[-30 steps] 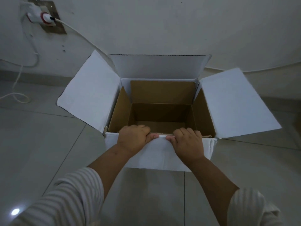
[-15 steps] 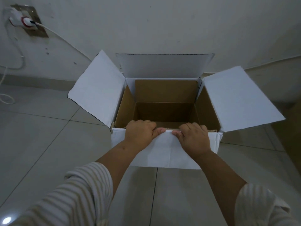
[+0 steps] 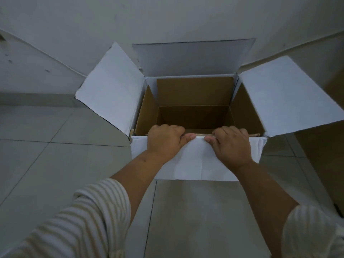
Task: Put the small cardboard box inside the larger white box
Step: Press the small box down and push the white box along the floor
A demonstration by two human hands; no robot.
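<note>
View has swung right since earlier; I see left hand (image 3: 164,141) and right hand (image 3: 231,144) both curled closed over large white cardboard box (image 3: 193,159) near rim, pinning front flap down so mouth stays open

The view is swinging right: the wall socket is leaving sight, the white box (image 3: 195,164) is drifting left, looming larger.

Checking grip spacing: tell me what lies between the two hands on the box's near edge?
Head view: only a bare stretch of the white box's near flap fold separates left hand from right hand.
</note>
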